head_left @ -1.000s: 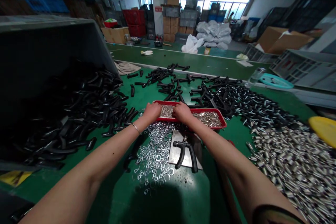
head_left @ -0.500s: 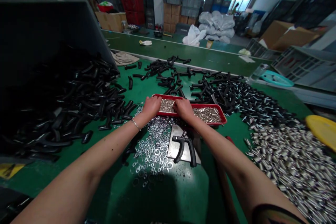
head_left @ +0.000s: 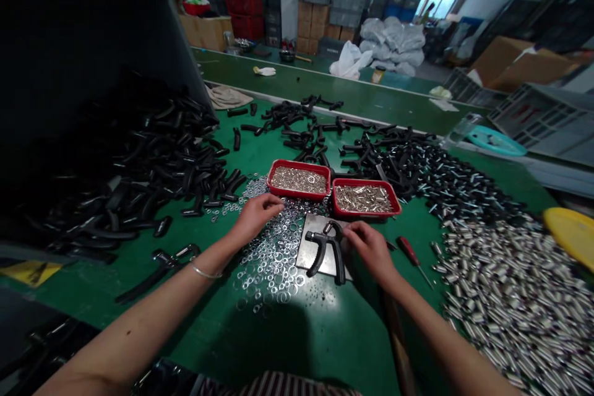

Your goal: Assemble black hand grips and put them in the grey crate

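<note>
My left hand point(head_left: 260, 213) is over the loose silver rings point(head_left: 273, 253), just below the left red tray point(head_left: 299, 195). Its fingertips are pinched together; anything between them is too small to name. My right hand point(head_left: 371, 247) is beside the black handle assembly point(head_left: 338, 260), which lies on a metal plate point(head_left: 304, 257). Thumb and forefinger come together near the top of that piece, and what they hold, if anything, cannot be made out. The right red tray point(head_left: 366, 215) contains small metal pins; the left one contains tiny metal parts with a ring on top.
Black handles point(head_left: 162, 179) spill from a grey bin point(head_left: 185, 55) at left. A red screwdriver point(head_left: 408, 252) lies right of my right hand. Metal cylinders point(head_left: 524, 297) and black parts with metal pins point(head_left: 455, 179) are heaped at right, near a yellow lid point(head_left: 570, 235).
Both hands have left the left red tray and come nearer to me, the right one to the handle assembly, the left one over the rings. The view has shifted slightly.
</note>
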`<control>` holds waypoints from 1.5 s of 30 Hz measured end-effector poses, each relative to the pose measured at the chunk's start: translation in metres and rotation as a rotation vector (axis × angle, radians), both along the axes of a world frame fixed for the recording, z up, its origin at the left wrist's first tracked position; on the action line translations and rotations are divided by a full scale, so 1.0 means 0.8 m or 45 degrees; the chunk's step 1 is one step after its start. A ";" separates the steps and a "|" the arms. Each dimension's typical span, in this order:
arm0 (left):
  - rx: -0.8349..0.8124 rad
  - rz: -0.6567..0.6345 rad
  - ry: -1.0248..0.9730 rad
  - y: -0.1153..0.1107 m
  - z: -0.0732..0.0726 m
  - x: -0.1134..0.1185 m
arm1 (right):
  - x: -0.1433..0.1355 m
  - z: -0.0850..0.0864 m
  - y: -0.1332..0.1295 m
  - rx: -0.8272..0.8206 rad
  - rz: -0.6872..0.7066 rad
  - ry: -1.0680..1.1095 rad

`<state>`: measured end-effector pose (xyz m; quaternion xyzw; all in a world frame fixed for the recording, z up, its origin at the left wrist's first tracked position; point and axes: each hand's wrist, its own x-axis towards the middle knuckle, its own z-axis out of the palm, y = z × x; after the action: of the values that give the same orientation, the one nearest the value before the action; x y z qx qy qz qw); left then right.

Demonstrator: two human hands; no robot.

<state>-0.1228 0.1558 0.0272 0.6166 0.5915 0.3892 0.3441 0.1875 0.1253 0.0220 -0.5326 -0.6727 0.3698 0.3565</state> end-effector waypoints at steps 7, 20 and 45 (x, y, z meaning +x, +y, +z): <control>0.118 -0.382 0.276 -0.039 -0.001 0.093 | -0.017 -0.031 -0.007 0.394 0.208 -0.402; 0.271 -0.414 0.611 -0.043 -0.016 0.128 | -0.011 -0.045 -0.004 0.593 0.264 -0.714; 0.361 -0.351 0.658 -0.042 -0.038 0.128 | -0.014 -0.045 -0.001 0.819 0.243 -0.942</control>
<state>-0.0206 0.1220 -0.0030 0.8111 0.5102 0.2479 0.1427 0.1767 0.1242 -0.0144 -0.4274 -0.8797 -0.0391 0.2047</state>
